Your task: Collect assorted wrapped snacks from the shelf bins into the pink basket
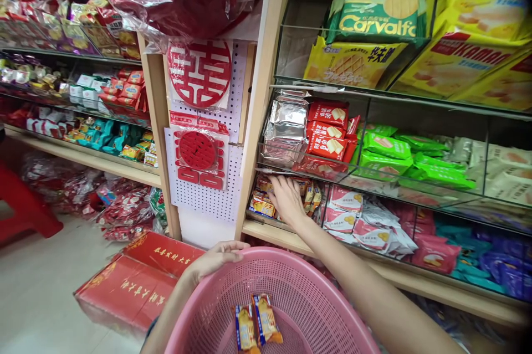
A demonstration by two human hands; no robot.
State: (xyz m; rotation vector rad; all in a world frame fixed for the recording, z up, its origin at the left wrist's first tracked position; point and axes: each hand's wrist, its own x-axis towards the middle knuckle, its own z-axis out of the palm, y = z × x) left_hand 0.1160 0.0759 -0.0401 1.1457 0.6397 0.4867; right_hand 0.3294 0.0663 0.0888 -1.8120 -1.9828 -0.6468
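My left hand [218,258] is closed on the far left rim of a pink plastic basket [332,309] with mesh walls. Two orange-and-blue snack packets [266,318] lie side by side inside the basket. Beyond it, my right hand [287,197] reaches into the left compartment of the lowest shelf, among similar yellow-orange snack packets [262,205]. Its fingers bend over these packets; the fingertips are hidden, so whether they grip one cannot be told.
White-and-red packets [343,201] fill the neighbouring compartment. A wooden shelf edge [286,239] runs below, and a wooden post [260,93] stands left of my right hand. Red boxes [128,287] lie on the floor, with a red stool [25,204] at far left.
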